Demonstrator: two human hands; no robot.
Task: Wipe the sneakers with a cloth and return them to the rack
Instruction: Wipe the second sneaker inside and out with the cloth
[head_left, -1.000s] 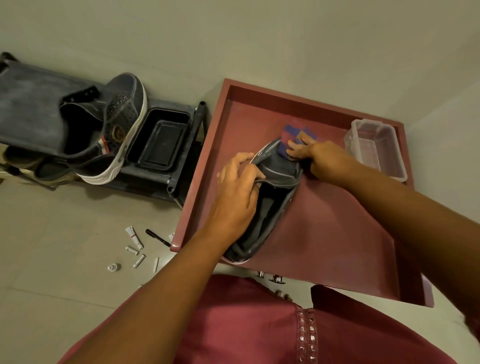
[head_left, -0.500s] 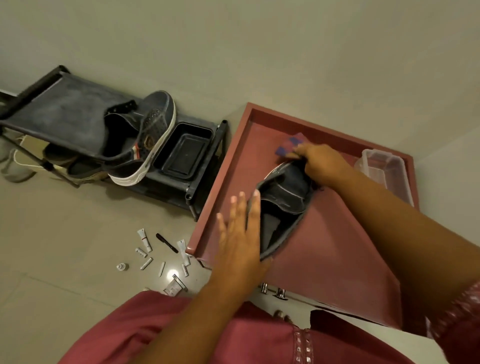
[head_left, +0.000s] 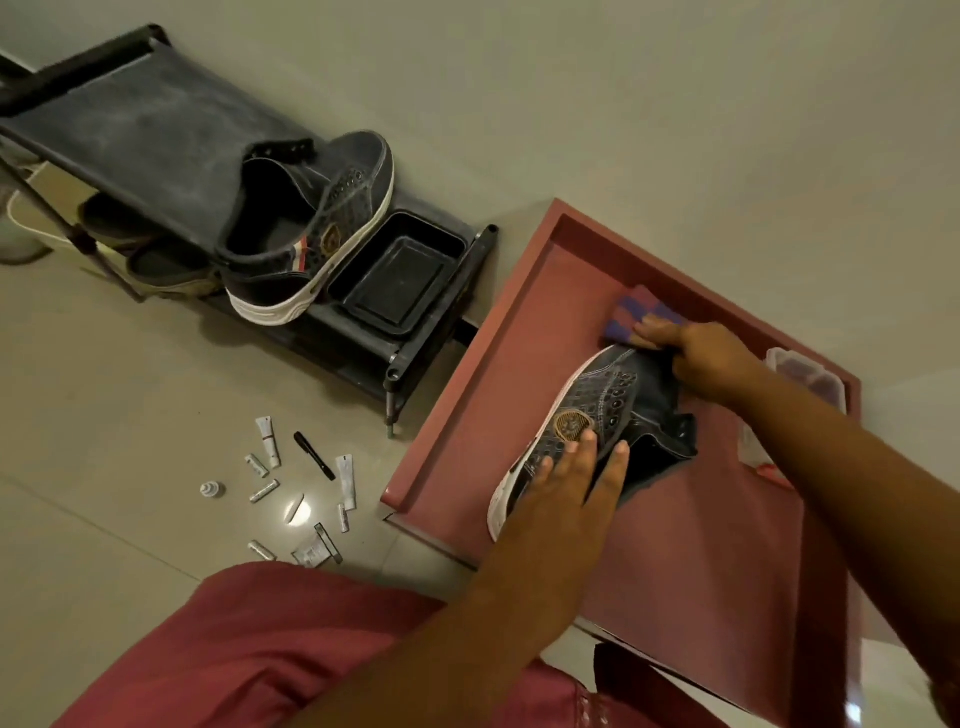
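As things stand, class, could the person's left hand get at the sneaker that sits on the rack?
Probably yes. The left hand rests open on the sneaker on the red table, and only bare floor lies between it and the rack, where the other sneaker sits uncovered. It looks a stretch, though.

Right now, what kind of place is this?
Probably a home entryway or a room corner: a dark shoe rack with a sneaker on it stands against a plain wall, beside a low red table, on a tiled floor.
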